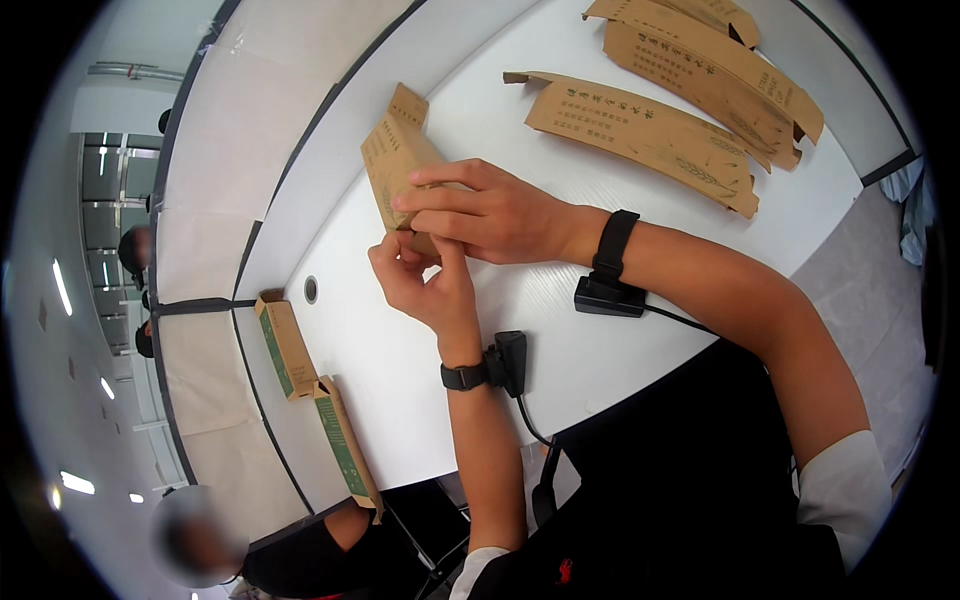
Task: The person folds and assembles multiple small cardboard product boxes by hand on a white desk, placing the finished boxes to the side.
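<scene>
A tan cardboard box (398,160) with printed sides stands tilted on the white table (520,110). My right hand (495,213) lies across the box's near end, fingers pressing on it. My left hand (425,280) grips the same end from below, thumb and fingers pinched against the flap. Both wrists wear black straps with small black devices and cables.
Several flat, unfolded tan box blanks (650,130) lie at the table's far right. Two assembled boxes with green sides (285,345) sit on the neighbouring table at the left. Another person sits at the lower left (200,545). A round cable hole (311,289) is near my left hand.
</scene>
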A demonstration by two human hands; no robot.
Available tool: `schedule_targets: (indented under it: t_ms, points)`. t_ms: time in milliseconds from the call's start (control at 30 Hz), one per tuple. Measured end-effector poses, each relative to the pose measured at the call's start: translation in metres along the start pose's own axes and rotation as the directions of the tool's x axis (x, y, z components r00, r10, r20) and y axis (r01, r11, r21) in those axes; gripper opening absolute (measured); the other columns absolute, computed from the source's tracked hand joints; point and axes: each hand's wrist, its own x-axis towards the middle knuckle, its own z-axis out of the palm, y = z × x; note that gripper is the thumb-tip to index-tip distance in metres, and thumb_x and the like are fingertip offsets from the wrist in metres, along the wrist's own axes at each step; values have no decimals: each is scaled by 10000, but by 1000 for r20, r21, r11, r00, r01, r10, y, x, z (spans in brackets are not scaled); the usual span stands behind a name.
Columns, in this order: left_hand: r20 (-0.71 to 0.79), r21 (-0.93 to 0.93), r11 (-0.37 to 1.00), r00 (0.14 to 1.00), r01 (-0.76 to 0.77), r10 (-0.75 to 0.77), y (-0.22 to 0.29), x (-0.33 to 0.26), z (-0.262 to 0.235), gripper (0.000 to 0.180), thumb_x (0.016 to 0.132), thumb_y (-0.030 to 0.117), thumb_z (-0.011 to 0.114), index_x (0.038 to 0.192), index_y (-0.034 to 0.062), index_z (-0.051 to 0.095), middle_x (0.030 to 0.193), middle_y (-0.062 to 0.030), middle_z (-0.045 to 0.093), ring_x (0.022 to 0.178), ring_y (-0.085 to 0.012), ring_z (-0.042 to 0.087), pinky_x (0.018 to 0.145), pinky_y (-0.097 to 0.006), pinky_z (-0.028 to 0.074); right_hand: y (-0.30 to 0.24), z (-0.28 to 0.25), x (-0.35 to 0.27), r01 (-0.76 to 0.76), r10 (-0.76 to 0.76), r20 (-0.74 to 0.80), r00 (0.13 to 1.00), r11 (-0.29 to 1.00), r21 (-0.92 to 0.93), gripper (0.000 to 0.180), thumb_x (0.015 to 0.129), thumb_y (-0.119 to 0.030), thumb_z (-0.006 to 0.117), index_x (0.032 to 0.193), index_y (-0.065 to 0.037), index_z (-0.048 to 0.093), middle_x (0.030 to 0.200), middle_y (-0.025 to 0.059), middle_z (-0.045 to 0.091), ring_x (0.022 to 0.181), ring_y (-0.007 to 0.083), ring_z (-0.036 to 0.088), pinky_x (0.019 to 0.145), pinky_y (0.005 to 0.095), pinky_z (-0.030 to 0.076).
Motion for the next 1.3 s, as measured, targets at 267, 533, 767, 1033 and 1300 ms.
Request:
schedule_targets:
  t_ms: [267, 533, 767, 1033, 1300]
  points:
    - [-8, 58, 998, 1000, 13, -13, -1, -4, 2, 321, 928, -11, 715, 1140, 8, 475, 1057, -115, 595, 820, -141, 651, 684, -241, 557, 0, -1, 0, -9, 9, 1, 1000, 1000, 16, 420, 845, -118, 805, 1212, -146, 603, 1389, -4, 616, 1334, 245, 528, 1001, 378, 529]
    - [-71, -16, 995, 992, 99, -100, 4, -7, 5, 326, 917, -9, 726, 1124, 9, 474, 991, -101, 612, 766, -130, 646, 622, -240, 552, -2, -2, 2, -20, 19, 27, 999, 999, 36, 380, 851, -111, 793, 1187, -142, 618, 1383, -3, 623, 1325, 244, 534, 981, 371, 525]
    - [-49, 18, 995, 995, 93, -92, 6, -7, 4, 343, 905, -11, 736, 1145, 4, 491, 957, -62, 602, 759, -105, 625, 654, -230, 558, -3, -1, 0, -40, 39, 38, 999, 999, 18, 360, 859, -119, 783, 1179, -149, 620, 1383, -8, 623, 1314, 232, 541, 994, 358, 501]
    - [28, 178, 977, 993, -118, 114, -3, -1, 0, 210, 983, 3, 665, 1162, -18, 558, 911, -52, 594, 751, -119, 663, 636, -242, 571, 0, -2, 0, -74, 73, 26, 997, 997, 38, 393, 838, 35, 717, 1182, -118, 601, 1380, 4, 617, 1325, 256, 524, 1034, 344, 504]
    - [-56, 9, 1000, 998, -15, 15, -7, -3, 1, 463, 989, 49, 679, 1344, 38, 383, 1067, -85, 577, 830, -138, 675, 616, -224, 542, -1, 0, 3, -56, 54, 21, 998, 996, 72, 513, 799, 103, 675, 1272, -60, 560, 1383, 67, 583, 1303, 302, 545, 1065, 384, 529]
